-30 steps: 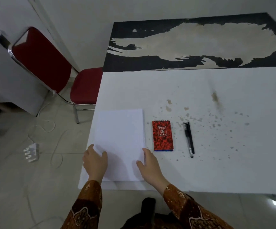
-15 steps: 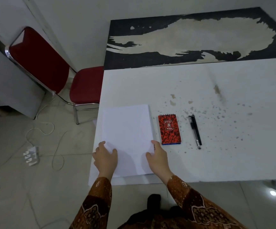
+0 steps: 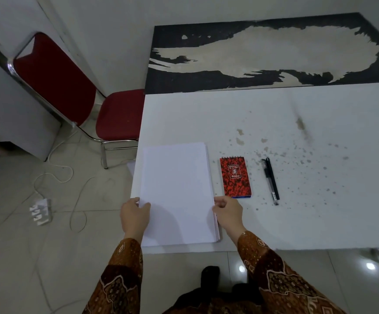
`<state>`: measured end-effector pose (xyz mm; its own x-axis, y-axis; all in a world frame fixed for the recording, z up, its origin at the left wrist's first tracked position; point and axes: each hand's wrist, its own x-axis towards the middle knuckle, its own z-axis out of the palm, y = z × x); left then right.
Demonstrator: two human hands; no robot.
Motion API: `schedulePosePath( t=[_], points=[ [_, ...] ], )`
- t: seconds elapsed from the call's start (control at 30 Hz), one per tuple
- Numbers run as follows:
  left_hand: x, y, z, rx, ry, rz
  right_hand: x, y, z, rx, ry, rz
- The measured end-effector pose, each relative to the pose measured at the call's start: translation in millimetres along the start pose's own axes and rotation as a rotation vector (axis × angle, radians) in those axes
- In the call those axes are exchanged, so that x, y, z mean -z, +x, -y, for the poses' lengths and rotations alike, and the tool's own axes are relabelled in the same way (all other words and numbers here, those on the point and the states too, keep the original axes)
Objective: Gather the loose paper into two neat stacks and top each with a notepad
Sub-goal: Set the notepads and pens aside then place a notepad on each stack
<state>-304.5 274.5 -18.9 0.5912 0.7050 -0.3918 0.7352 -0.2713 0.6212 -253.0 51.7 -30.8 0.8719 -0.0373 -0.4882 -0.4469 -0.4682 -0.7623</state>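
A stack of white paper [image 3: 177,193] lies at the near left corner of the white, stained counter [image 3: 297,223], its left side reaching the counter's left edge, where a sheet corner pokes out past the edge. The left hand [image 3: 135,217] grips the stack's left edge with its fingers [image 3: 144,205] curled onto the top sheet, while the right hand [image 3: 228,213] pinches the right edge, fingers closed on the sheets. Just right of the stack, apart from it, a red spiral notepad [image 3: 235,177] lies flat, and further right a black pen [image 3: 271,180] lies parallel to it. No container shows anywhere on the counter. How many sheets the stack holds cannot be made out, and the notepad's cover print is too small to read. The counter's right side is cut off by the frame.
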Motion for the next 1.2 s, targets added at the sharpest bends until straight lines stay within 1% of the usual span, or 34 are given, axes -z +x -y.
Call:
schedulePosePath(
  t=[0.23,0.37,0.5,0.63,0.77,0.93,1.07,1.2],
  points=[
    [-1,-2,-2,-0.039,0.008,-0.024,-2,4,-2,0.056,-0.02,-0.026],
    [1,-4,-3,-0.022,-0.023,-0.026,-3,-2,0,0.114,-0.043,-0.004],
    [-2,-17,0,-0.016,-0.082,-0.06,-4,-7,0,0.126,-0.053,0.004],
    [-7,-28,-2,-0.089,0.044,-0.076,-2,-9,6,0.129,-0.053,0.004],
    [-3,-24,-5,-0.088,0.117,-0.053,-7,-2,6,0.152,-0.041,-0.004],
    [-5,-23,-3,-0.106,0.318,0.031,-17,5,5,0.189,-0.18,0.009],
    [-11,-23,-2,-0.13,0.41,0.027,-23,2,-1,0.226,-0.291,0.002],
    [-12,-22,0,-0.136,0.438,0.022,-24,1,-2,0.185,-0.221,0.001]
  ],
)
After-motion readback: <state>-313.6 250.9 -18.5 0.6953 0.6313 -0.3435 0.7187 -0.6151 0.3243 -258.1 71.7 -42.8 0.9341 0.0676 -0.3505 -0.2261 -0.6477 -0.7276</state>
